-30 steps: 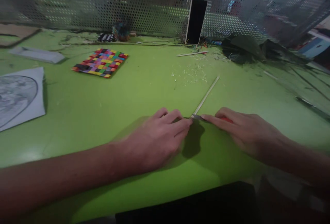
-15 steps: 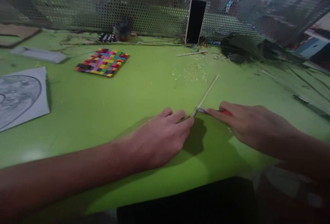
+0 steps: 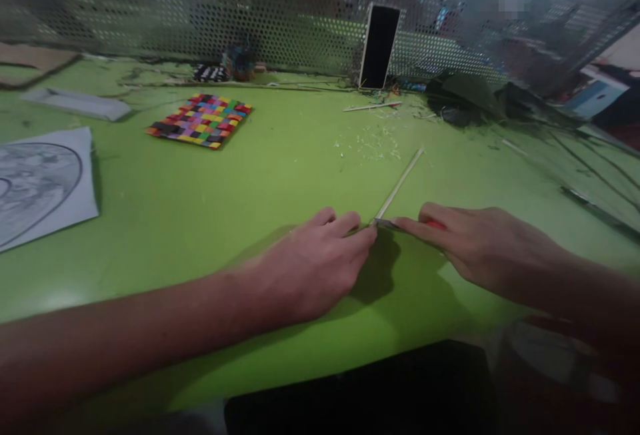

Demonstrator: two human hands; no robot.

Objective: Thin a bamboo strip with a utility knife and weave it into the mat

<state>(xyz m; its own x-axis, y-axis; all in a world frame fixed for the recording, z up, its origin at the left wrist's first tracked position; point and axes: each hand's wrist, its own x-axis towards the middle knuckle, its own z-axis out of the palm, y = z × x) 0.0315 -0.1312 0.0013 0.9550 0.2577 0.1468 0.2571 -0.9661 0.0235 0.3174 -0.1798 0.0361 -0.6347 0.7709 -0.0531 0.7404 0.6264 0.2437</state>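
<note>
A thin pale strip, perhaps of wood or bamboo [image 3: 401,181], slants away from me over the green table [image 3: 240,195]. My left hand [image 3: 327,261] pinches its near end between thumb and fingers, low over the tabletop. In my right hand [image 3: 480,241] is a small knife [image 3: 386,223] with a red handle, partly covered by the fingers. My index finger stretches along the knife toward its tip. The blade lies against the strip right beside my left fingertips.
Pale shavings [image 3: 373,141] are scattered beyond the strip. A phone [image 3: 381,47] leans upright against the perforated metal screen [image 3: 300,21]. To the left lie a colourful woven mat [image 3: 203,121], a printed sheet [image 3: 45,181] and a grey tray [image 3: 77,104]. Dark leaves [image 3: 465,98] sit back right.
The knife blade has slid down the strip toward me, up to my left fingertips. My right hand moved slightly left and down with it; my left hand stays in place.
</note>
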